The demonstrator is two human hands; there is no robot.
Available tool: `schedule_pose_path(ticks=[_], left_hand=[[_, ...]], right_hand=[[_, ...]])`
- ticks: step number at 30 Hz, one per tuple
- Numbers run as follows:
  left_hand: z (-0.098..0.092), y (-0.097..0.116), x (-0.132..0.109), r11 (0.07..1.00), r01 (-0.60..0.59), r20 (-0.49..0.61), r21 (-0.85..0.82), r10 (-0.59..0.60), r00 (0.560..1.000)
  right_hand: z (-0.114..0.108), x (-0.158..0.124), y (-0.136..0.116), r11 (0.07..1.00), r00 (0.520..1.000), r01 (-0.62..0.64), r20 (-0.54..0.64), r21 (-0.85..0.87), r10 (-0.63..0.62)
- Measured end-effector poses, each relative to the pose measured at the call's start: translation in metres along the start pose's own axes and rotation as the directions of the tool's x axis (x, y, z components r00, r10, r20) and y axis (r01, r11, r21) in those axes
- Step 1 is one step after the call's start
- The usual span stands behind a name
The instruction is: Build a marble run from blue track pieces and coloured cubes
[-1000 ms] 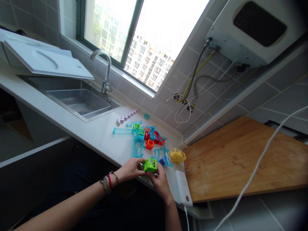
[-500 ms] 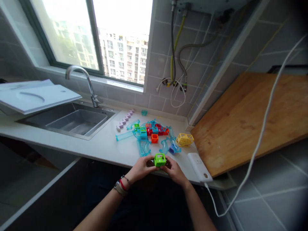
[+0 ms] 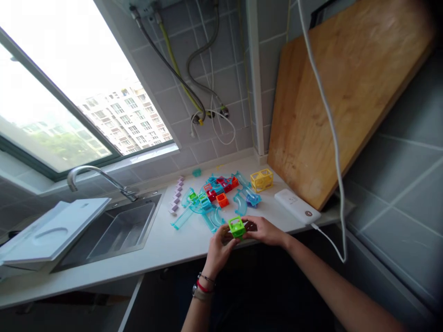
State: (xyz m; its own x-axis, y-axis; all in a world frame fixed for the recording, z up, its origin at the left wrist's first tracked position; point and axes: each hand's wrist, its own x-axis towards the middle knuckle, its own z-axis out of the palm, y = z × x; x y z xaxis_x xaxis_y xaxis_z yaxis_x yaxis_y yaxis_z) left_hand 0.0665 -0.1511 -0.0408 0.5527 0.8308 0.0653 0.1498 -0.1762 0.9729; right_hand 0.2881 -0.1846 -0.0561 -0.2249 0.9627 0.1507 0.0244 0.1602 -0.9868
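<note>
A bright green open-sided plastic block (image 3: 237, 227) is held between both hands above the counter's front edge. My left hand (image 3: 218, 249) grips its left side, fingers and thumb closed on it. On the opposite side, my right hand (image 3: 265, 230) also has its fingers closed on the block. Just beyond lies a pile of toy track pieces: clear blue curved tracks (image 3: 240, 203), an orange block (image 3: 222, 200) and red blocks (image 3: 226, 184). A yellow frame-like block (image 3: 261, 180) stands to the right of the pile. Pale purple zigzag pieces (image 3: 176, 196) lie in a row at left.
A white power bank (image 3: 297, 206) with a cable lies on the counter (image 3: 159, 249) at right. Behind it leans a large wooden board (image 3: 328, 101). At left are the sink (image 3: 121, 230), its tap (image 3: 100, 173) and a white panel (image 3: 65, 230) overlapping the sink.
My view has tilted and turned to the right, so the whole scene appears rotated. Both hands still hold the green block, which looks slightly turned.
</note>
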Motion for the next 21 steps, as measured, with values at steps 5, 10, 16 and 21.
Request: schedule_pose_path(ticks=[5,10,16,21], left_hand=[[-0.0005,0.0035,-0.001,1.0,-0.024,0.005,0.008,0.024,1.0],[-0.0026,0.0051,0.0,0.999,-0.017,0.042,-0.047,0.019,0.999],[-0.0003,-0.0001,0.0017,0.999,-0.01,0.001,-0.035,0.01,1.0],[0.0005,0.0042,-0.0022,1.0,0.0,-0.021,0.016,0.0,1.0]], right_hand=[[0.0001,0.0014,0.0032,1.0,1.0,-0.012,-0.02,0.021,0.012],[0.0005,0.0027,0.0014,0.999,1.0,-0.004,-0.004,0.043,0.004],[0.0006,0.004,0.0043,0.999,1.0,0.001,-0.01,0.043,0.0],[-0.001,0.0029,0.005,1.0,0.999,0.018,-0.029,0.005,-0.017]])
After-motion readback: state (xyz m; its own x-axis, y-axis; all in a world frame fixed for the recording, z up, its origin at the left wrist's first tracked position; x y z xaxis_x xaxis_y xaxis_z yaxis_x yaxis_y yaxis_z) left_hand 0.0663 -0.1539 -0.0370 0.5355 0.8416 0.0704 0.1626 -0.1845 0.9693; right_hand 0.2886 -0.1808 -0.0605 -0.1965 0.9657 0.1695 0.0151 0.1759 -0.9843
